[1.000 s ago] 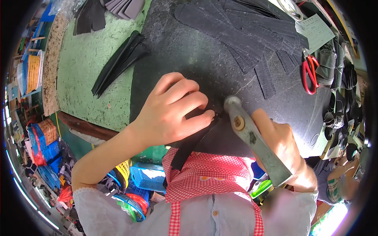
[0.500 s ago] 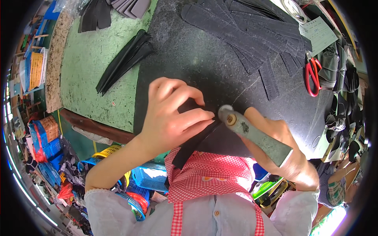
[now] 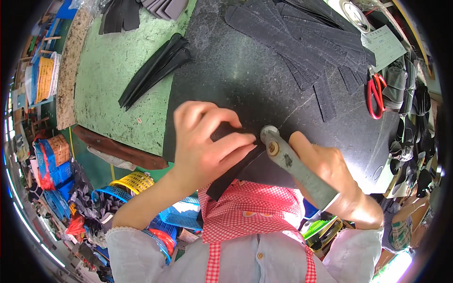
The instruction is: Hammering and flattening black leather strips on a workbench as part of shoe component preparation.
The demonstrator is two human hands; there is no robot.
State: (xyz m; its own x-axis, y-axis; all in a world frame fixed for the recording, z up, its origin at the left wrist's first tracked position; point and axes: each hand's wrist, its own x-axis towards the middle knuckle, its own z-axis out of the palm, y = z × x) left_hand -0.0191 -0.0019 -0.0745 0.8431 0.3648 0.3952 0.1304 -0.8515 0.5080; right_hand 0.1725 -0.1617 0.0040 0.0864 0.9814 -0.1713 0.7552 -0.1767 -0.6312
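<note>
My right hand (image 3: 332, 167) is wrapped round a hammer, whose grey metal head (image 3: 302, 170) covers most of its handle. The round striking face is at the black surface, just right of my left fingertips. With thumb and fingers bent together, my left hand (image 3: 200, 144) pinches and presses a narrow black strip (image 3: 236, 172) at the table's near edge. One end of the strip hangs over the red checked apron (image 3: 255, 212). Beneath my left fingers the rest of the strip is partly hidden.
Folded black strips (image 3: 155, 70) lie on the green board (image 3: 104, 89). Many dark stitched strips (image 3: 292, 42) are spread at the back right, beside red-handled scissors (image 3: 376, 96) and a paper slip (image 3: 384, 45). Blue and yellow baskets (image 3: 134, 181) stand below the table at left.
The hammer head has shifted slightly and turned a little steeper, its striking face still by my left fingertips. My left hand keeps its pinch. The whole view has shifted slightly.
</note>
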